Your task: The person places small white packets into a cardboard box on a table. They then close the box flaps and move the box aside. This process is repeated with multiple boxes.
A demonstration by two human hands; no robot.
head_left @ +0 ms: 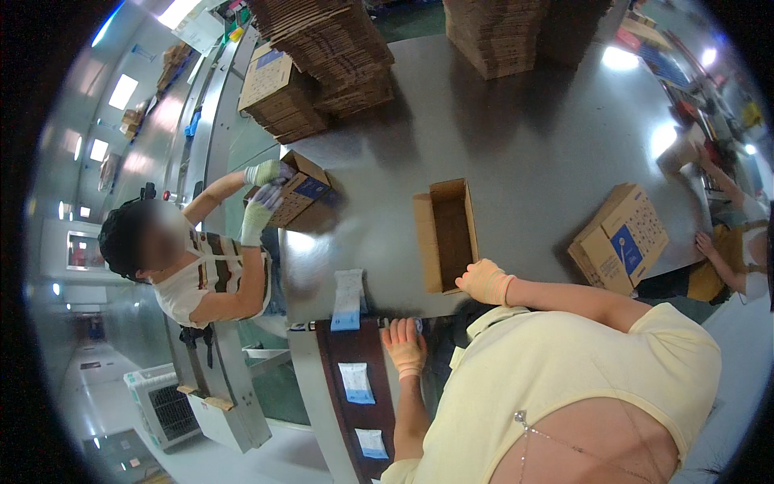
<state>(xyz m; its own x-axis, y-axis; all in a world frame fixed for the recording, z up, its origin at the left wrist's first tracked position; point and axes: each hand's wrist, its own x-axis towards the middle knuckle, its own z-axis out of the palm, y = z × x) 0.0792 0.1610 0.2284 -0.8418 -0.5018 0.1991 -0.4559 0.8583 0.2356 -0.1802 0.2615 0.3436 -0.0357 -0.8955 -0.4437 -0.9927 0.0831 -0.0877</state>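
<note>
An open cardboard box (446, 278) stands on the metal table, its inside showing brown and its left flap folded outward. My right hand (486, 282), in an orange glove, is closed on the box's near right corner. My left hand (405, 348), gloved alike, lies with fingers stretched out at the right edge of the brown conveyor belt (339, 419), holding nothing. White and blue pouches lie to its left: one pouch (348, 300) overlaps the table at the belt's end, and another pouch (356, 382) and a nearer pouch (372, 444) rest on the belt.
At the left, a co-worker's gloved hands (262, 198) are on another cardboard box (305, 189). A closed box (621, 239) sits at the table's right, beside another person (726, 266). Stacks of flattened cartons (330, 48) stand along the far side of the metal table (532, 145).
</note>
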